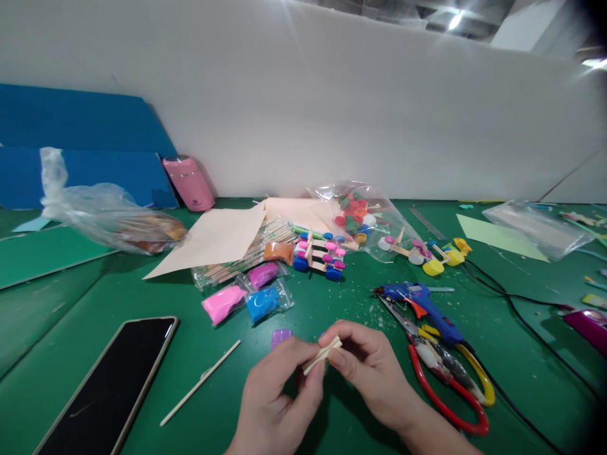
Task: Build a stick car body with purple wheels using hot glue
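Note:
Short pale wooden stick pieces are pinched between the fingertips of both hands, over the near middle of the table. My left hand grips their left end, and my right hand closes on the right end. The pieces lie against each other at a slight angle; fingers partly cover them. Just beyond my left hand is a small purple piece, partly hidden. A longer thin wooden stick lies on the green table to the left of my hands.
A black-screened phone lies at left. Right of my hands are a blue glue gun and a red-and-yellow-handled cutting tool. Beyond lie pink and blue packets, small wheeled models, and a pink flask.

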Demonstrator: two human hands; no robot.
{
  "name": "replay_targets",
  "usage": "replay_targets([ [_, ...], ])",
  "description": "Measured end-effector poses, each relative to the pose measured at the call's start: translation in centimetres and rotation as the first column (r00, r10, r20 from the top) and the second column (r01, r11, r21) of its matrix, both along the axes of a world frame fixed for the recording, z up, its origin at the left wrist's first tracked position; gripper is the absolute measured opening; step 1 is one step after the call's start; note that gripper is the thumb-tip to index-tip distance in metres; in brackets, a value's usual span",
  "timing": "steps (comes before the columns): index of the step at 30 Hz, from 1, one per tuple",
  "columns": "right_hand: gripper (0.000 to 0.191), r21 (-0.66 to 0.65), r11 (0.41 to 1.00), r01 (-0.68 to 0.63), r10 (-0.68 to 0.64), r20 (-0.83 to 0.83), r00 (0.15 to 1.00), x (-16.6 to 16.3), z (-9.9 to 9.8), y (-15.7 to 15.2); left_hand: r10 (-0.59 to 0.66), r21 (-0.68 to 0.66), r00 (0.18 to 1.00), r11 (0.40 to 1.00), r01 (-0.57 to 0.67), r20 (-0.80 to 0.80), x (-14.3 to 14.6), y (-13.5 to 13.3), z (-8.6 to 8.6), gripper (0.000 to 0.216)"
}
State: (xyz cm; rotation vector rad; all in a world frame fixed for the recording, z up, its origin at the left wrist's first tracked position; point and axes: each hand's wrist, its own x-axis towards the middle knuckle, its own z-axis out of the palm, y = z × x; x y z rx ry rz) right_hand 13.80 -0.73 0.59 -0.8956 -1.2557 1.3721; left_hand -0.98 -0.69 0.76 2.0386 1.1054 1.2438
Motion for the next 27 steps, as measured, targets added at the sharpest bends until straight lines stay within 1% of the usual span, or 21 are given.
replay_targets([
  [7,0.009,0.012,1.000,0.009,-0.009,-0.003,1.000,-0.13,-0.03,0.14,-0.004,0.003,1.000,1.000,0.004,-0.002,-0.02,0.07,-0.20,0.010],
  [13,0.010,0.008,1.000,0.026,-0.026,0.014,1.000,-0.19,0.15,0.04,0.000,-0.028,1.000,1.000,0.000,-0.016,0.05,0.16,-0.04,0.009],
  [18,0.010,0.002,1.000,0.020,-0.020,0.010,1.000,-0.18,0.15,-0.01,0.004,-0.007,1.000,1.000,-0.004,-0.012,0.05,0.04,0.02,0.009],
  [27,0.010,0.005,1.000,0.029,-0.029,0.020,0.999,-0.18,0.04,0.08,0.017,-0.016,1.000,1.000,-0.017,-0.019,0.11,-0.11,0.31,0.010],
])
